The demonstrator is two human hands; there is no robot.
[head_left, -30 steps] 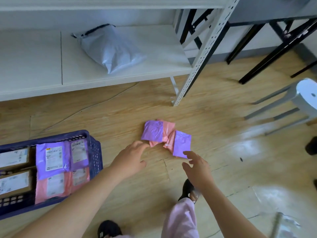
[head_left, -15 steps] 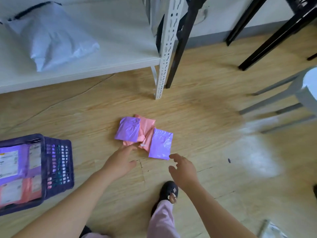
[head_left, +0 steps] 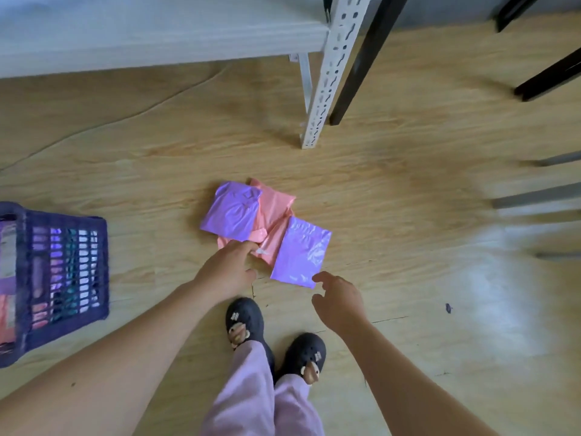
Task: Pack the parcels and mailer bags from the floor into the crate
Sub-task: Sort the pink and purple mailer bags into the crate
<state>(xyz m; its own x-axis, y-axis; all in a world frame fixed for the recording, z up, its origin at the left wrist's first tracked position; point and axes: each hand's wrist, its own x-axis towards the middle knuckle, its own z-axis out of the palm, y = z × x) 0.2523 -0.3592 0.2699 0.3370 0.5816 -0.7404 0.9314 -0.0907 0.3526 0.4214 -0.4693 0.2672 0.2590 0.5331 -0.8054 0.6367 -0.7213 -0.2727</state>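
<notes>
- At our feet, on the wooden floor (head_left: 393, 190), our dark shoes (head_left: 242, 319) stand just short of the pile; we judge we are bending over it to gather it
- Our right hand (head_left: 341, 302) is spread, fingers loosely curved, holding nothing; one fingertip sits just beside the near corner of the nearer purple bag (head_left: 301, 250), probably to lift that edge
- Our left hand (head_left: 231, 267) has its fingertips on the near edge of a pink bag (head_left: 276, 199); we see touch, not a closed hold
- The nearer purple bag lies flat, overlapping the pink one, its long axis running away from us and leaning a little right
- The farther purple bag (head_left: 232, 210) lies on the pink ones with much the same lean
- Off to our left, well apart from the pile, the crate (head_left: 69, 272) holds purple and pink bags
- Farthest stands a white shelf post (head_left: 333, 67)
</notes>
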